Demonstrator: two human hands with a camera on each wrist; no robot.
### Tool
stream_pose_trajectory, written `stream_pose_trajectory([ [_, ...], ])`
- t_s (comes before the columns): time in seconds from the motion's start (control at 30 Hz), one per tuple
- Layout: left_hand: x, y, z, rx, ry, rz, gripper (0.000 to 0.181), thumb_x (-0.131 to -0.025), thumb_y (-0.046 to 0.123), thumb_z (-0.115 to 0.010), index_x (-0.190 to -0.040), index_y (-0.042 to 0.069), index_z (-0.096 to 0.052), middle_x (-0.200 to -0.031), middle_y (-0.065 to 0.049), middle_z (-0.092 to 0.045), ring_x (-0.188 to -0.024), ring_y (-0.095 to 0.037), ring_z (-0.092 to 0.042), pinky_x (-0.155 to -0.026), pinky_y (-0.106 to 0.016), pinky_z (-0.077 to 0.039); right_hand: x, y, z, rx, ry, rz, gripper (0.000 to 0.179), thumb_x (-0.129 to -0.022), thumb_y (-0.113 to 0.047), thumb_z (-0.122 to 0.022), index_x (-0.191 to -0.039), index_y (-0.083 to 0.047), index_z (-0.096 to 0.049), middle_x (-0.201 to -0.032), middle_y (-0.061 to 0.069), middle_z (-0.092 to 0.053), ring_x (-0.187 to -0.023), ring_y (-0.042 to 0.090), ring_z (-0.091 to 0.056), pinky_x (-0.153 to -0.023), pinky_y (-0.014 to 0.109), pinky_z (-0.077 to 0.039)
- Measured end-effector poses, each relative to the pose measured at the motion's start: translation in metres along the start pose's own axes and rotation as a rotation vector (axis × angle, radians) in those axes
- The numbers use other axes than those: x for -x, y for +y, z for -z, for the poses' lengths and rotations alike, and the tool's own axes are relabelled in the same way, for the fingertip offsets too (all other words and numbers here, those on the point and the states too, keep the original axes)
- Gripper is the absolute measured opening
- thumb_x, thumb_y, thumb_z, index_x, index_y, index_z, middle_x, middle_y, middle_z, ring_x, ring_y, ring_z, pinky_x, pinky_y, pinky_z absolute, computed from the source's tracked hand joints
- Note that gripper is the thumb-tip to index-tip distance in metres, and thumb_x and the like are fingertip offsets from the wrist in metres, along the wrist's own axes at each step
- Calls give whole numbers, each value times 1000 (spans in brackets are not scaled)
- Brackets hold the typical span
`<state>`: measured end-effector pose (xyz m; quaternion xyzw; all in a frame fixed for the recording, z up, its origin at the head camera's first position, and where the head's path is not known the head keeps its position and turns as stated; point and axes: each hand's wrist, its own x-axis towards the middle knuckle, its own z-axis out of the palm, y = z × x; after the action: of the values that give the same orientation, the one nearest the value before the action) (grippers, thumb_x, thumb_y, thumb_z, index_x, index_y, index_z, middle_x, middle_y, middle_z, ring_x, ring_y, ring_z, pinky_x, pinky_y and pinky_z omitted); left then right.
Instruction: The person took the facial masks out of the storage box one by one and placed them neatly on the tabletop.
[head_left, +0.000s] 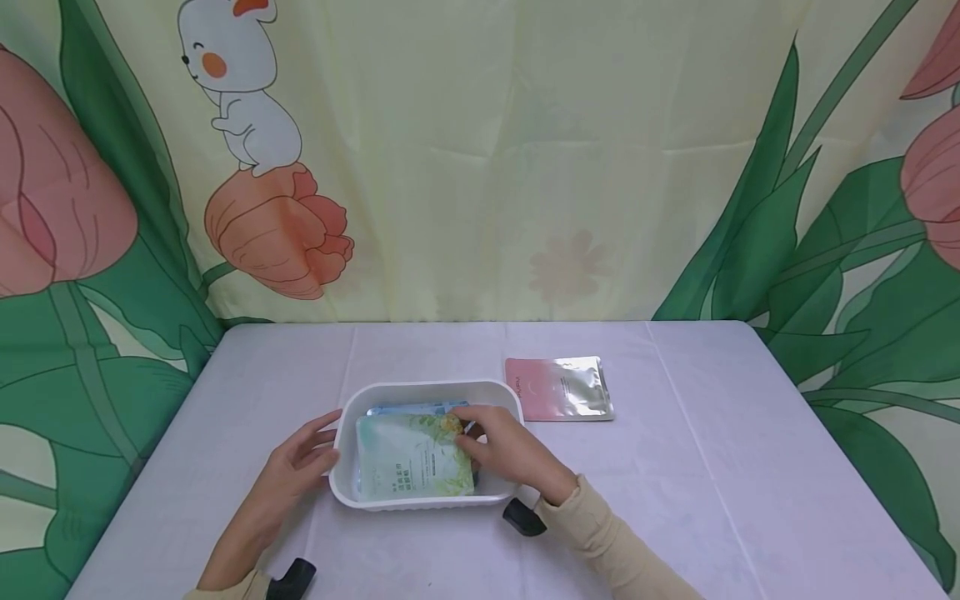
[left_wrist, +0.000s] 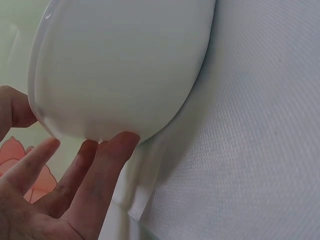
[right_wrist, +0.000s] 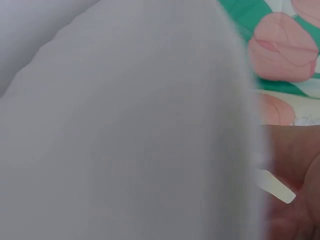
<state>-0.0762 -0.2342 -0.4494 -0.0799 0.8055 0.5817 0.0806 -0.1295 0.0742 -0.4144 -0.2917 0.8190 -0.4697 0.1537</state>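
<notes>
A white plastic tray [head_left: 495,396] stands on the table with flat packets inside it. On top lies a pale green face mask packet [head_left: 405,458] with leaf and flower print, and part of a blue packet [head_left: 408,408] shows behind it. My right hand [head_left: 498,442] reaches over the tray's right side and pinches the green packet's right edge. At the other end, my left hand [head_left: 300,467] has its fingers extended, fingertips touching the tray's outer wall [left_wrist: 125,75]. The tray's near wall hides most of the right hand [right_wrist: 295,185] in the right wrist view.
A pink and silver packet [head_left: 558,389] lies on the white tablecloth [head_left: 675,500], behind the tray to the right. Beyond the table hangs a curtain [head_left: 480,167] printed with tulips and a white rabbit. Black wrist straps [head_left: 525,517] show below the hands.
</notes>
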Motion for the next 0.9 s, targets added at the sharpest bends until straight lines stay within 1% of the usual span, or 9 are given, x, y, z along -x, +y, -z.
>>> stream_pose_trajectory([
  [0.2,-1,0,0,5,0,5,63,-96,31,-65,-152,22,-38,-146,-19,-49,-129,-33,-55,-88,-35,-58,3,-3,7,-88,19,34,25,-95,5,-58,-119,1,-64,-106,15,-66,-88,23,-68,-60,38,-61],
  [0.3,-1,-1,0,4,-1,4,63,-96,31,-65,-152,22,-38,-146,-19,-49,-128,-33,-56,-87,-35,-58,3,-5,11,-113,21,37,24,-95,5,-58,-117,0,-64,-107,15,-66,-89,24,-67,-61,37,-61],
  [0.37,-1,-1,0,2,-2,-1,63,-96,31,-65,-152,21,-38,-146,-20,-49,-128,-33,-56,-88,-36,-58,3,-7,14,-121,18,39,23,-95,5,-58,-116,-2,-65,-107,14,-66,-89,22,-67,-61,35,-61],
  [0.5,-1,-1,0,-1,2,4,62,-96,33,-66,-151,23,-40,-145,-19,-50,-127,-33,-57,-87,-36,-58,4,-8,19,-138,20,44,23,-95,4,-58,-116,-3,-65,-108,14,-66,-87,19,-67,-61,35,-61],
  [0.6,-1,-1,0,-5,2,0,62,-95,34,-66,-151,23,-40,-144,-18,-51,-126,-32,-58,-86,-35,-59,5,-7,23,-147,22,53,22,-95,4,-58,-116,-1,-65,-109,16,-64,-86,20,-68,-61,37,-61],
  [0.7,0,0,0,-7,1,-12,62,-95,34,-66,-151,22,-40,-144,-20,-51,-125,-32,-58,-85,-34,-59,6,-5,27,-147,29,58,22,-95,4,-59,-116,0,-65,-111,18,-64,-87,22,-68,-61,34,-61],
  [0.77,0,0,0,-8,2,-17,62,-96,34,-66,-151,21,-40,-144,-20,-51,-124,-32,-59,-85,-35,-59,7,-4,29,-147,37,53,23,-95,3,-59,-118,1,-64,-111,18,-65,-88,24,-69,-61,34,-61],
  [0.83,0,1,0,-8,6,-7,62,-95,35,-66,-150,23,-41,-144,-18,-51,-125,-31,-59,-86,-34,-59,8,-4,32,-148,45,46,25,-96,3,-59,-121,1,-63,-111,19,-65,-89,25,-69,-61,34,-61],
  [0.9,0,1,0,-12,6,-7,63,-96,35,-66,-151,22,-39,-145,-19,-50,-126,-32,-58,-88,-36,-58,9,-4,35,-150,47,39,28,-96,2,-58,-123,0,-62,-111,19,-66,-90,24,-69,-62,36,-61],
])
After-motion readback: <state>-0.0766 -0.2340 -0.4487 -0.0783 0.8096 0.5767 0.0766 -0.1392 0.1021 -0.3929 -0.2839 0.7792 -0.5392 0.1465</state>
